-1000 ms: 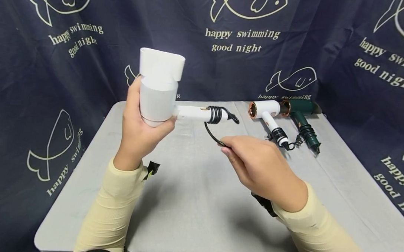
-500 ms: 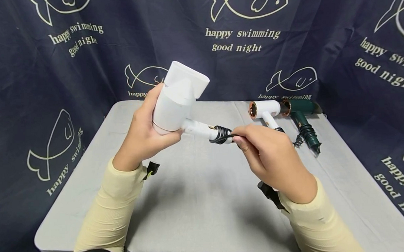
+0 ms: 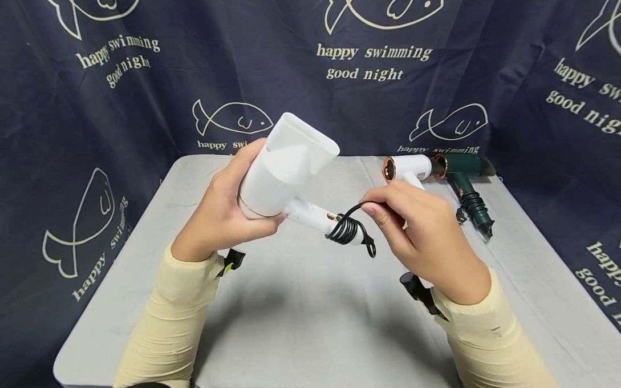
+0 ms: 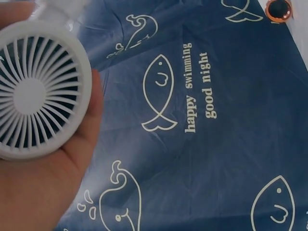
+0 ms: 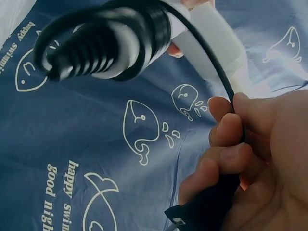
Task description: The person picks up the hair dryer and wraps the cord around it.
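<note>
My left hand (image 3: 223,202) grips the round body of a white hair dryer (image 3: 272,181), held up over the table. Its flat nozzle (image 3: 312,137) points up and to the right, and its handle (image 3: 307,213) slopes down to the right. In the left wrist view the slatted rear grille (image 4: 30,96) faces the camera. Several turns of black cord (image 3: 344,230) wrap the handle's lower end. The free stretch runs up to my right hand (image 3: 422,232), pinched between thumb and fingertips. The right wrist view shows a dark plug (image 5: 207,204) within that hand's curled fingers.
At the table's back right lie another white hair dryer (image 3: 414,164), partly hidden by my right hand, and a dark green hair dryer (image 3: 462,165), with cord wound on its handle. A navy printed curtain (image 3: 289,62) surrounds the grey-white table (image 3: 305,331).
The left hand has moved right and down, tilting the hair dryer to the right. The right hand has passed the cord from below the handle across its front, and has shifted slightly up and right.
</note>
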Demonstrator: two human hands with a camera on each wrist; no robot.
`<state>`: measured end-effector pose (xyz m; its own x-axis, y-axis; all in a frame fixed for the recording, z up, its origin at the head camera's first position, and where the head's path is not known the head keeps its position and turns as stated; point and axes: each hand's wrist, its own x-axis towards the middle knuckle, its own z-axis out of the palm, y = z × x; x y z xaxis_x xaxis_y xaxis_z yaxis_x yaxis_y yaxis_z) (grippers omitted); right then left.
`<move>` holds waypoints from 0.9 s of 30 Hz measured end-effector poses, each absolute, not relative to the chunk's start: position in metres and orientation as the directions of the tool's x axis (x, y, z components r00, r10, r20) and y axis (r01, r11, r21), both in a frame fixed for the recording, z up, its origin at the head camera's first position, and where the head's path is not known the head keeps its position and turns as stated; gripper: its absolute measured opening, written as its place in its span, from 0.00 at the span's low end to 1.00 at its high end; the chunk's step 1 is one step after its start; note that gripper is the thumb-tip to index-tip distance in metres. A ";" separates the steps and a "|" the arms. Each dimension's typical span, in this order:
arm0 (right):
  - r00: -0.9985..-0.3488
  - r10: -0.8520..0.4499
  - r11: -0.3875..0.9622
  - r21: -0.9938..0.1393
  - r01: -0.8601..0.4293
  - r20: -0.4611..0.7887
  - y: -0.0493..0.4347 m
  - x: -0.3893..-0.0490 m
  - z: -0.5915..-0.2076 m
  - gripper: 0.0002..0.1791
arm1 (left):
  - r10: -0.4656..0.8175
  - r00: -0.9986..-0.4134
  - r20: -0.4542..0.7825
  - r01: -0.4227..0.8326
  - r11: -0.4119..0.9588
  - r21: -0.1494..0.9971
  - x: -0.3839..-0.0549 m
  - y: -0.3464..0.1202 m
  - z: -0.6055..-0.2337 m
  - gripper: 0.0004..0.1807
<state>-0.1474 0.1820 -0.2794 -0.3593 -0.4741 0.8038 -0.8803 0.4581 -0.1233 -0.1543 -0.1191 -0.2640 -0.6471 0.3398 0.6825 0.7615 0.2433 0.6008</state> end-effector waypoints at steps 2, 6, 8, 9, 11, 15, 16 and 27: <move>-0.357 -0.463 0.447 -0.134 -0.884 0.811 0.182 -0.147 -0.278 0.11 | 0.349 -0.638 0.686 0.767 0.217 0.604 -0.154 -0.119 -0.264 0.50; -0.353 -0.436 0.419 -0.160 -0.894 0.828 0.181 -0.145 -0.275 0.09 | 0.358 -0.620 0.698 0.777 0.157 0.610 -0.155 -0.122 -0.266 0.51; -0.351 -0.425 0.396 -0.177 -0.901 0.834 0.181 -0.144 -0.274 0.07 | 0.357 -0.614 0.704 0.779 0.129 0.614 -0.158 -0.125 -0.270 0.53; -0.350 -0.422 0.387 -0.183 -0.904 0.836 0.181 -0.144 -0.273 0.07 | 0.355 -0.612 0.707 0.779 0.117 0.615 -0.159 -0.126 -0.272 0.53; -0.352 -0.419 0.367 -0.198 -0.909 0.837 0.181 -0.144 -0.273 0.06 | 0.349 -0.610 0.712 0.778 0.090 0.622 -0.159 -0.129 -0.275 0.55; -0.352 -0.416 0.332 -0.220 -0.917 0.838 0.182 -0.144 -0.272 0.05 | 0.331 -0.605 0.724 0.776 0.044 0.629 -0.156 -0.131 -0.276 0.56; -0.353 -0.418 0.325 -0.226 -0.919 0.837 0.182 -0.144 -0.272 0.06 | 0.328 -0.602 0.728 0.776 0.029 0.629 -0.155 -0.131 -0.275 0.56; -0.361 -0.446 0.334 -0.222 -0.916 0.819 0.184 -0.157 -0.280 0.12 | 0.278 -0.548 0.789 0.804 -0.086 0.589 -0.156 -0.129 -0.275 0.53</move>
